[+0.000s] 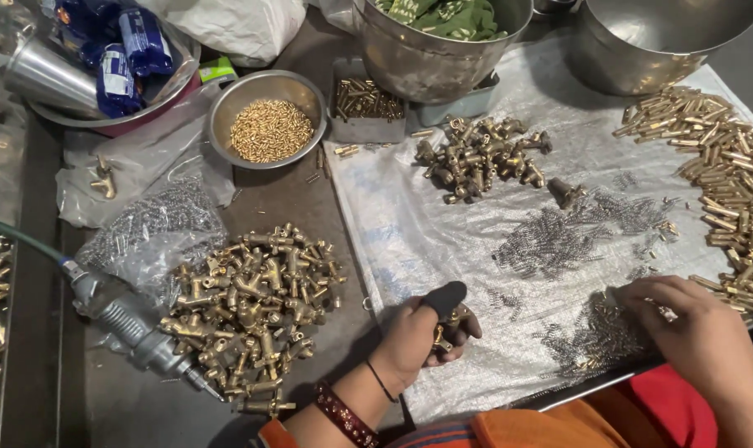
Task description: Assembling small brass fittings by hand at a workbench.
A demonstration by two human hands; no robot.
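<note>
A worker's left hand (418, 336), thumb sheathed in black, is gripping a brass fitting (444, 328) while the right hand (692, 332), fingers curled, is picking among the springs (596, 336) just beneath it. A spring may well slip from the fingertips and vanish into the tangled scatter.

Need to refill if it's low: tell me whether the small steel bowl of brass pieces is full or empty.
Partly full. The small steel bowl holds a low heap of brass pieces covering its bottom, well below the rim.
</note>
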